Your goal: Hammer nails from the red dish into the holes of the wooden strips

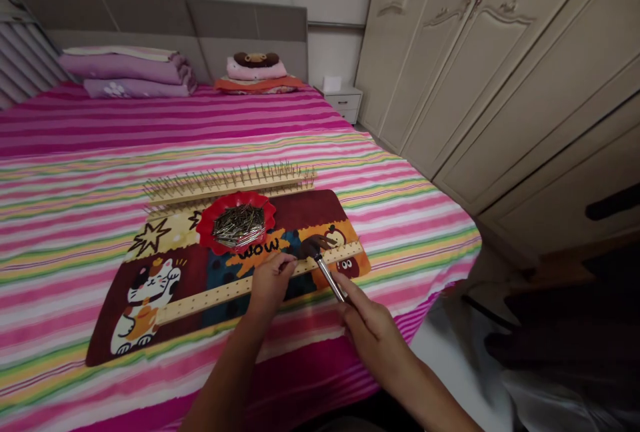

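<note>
My right hand (373, 332) is wrapped round the metal handle of a hammer (329, 277), whose dark head is over the right part of a long pale wooden strip (215, 297). The strip lies slantwise on a printed mat (105, 319) and has rows of small holes or dots along it. Just left of the hammer head, my left hand (270, 282) rests at the strip with thumb and fingers pinched; what they hold, if anything, is too small to make out. Beyond it stands a red scalloped bowl (206, 222) full of loose nails (240, 224).
Behind the bowl lie wooden strips (225, 187) with many nails standing upright, points exposed. All this rests on a bed with a striped sheet (420, 219). Folded quilts (125, 72) and pillows (257, 72) are at the headboard. A wardrobe (450, 72) stands at the right.
</note>
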`<state>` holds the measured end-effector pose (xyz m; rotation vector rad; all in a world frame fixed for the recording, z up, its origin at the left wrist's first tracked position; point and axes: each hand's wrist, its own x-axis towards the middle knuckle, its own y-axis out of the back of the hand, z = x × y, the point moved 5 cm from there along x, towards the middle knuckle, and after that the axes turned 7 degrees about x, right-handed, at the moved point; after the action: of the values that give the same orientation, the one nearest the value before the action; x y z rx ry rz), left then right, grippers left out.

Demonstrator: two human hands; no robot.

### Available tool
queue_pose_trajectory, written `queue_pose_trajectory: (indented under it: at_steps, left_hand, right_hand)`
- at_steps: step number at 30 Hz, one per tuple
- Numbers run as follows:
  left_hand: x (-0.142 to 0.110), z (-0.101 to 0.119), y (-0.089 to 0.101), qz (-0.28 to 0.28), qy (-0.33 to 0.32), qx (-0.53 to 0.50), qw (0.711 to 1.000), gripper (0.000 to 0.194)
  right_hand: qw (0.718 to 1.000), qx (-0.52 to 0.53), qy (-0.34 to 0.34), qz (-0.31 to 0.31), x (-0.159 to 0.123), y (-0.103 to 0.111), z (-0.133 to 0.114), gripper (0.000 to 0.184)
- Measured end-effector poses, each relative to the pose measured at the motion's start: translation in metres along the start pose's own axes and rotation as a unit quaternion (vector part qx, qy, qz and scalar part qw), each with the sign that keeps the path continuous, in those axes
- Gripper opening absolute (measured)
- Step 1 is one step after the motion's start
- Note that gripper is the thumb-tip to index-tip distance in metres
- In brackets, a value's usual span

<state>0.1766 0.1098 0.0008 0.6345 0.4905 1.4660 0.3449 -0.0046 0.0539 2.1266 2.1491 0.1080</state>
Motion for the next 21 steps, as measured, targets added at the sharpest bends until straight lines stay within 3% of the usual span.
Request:
queue_pose_trajectory:
  at_steps: [5,10,17,21]
  left_hand:
    - [-0.001,0.001,-0.003,-0.001,-0.025,0.018,1.000,0.013]
    - [-0.001,-0.001,-0.005,0.003,-0.037,0.051,0.998,0.016]
    - [-0.003,0.002,-0.004,0.009,-0.046,0.032,0.998,0.012]
    - [0.005,0.001,0.021,0.022,-0.022,0.047,0.998,0.018]
  right_hand:
    - [0.994,-0.068,0.083,-0.021,0.012,-0.007,-0.018,0.050]
    - [0.993,-0.088,0.057,-0.059,0.016,-0.013,-0.010,0.050]
    - [0.998,-0.043,0.048,-0.011,-0.003,-0.002,-0.016,0.048]
    - [0.999,-0.010,0.030,0.022,-0.015,0.013,-0.008,0.046]
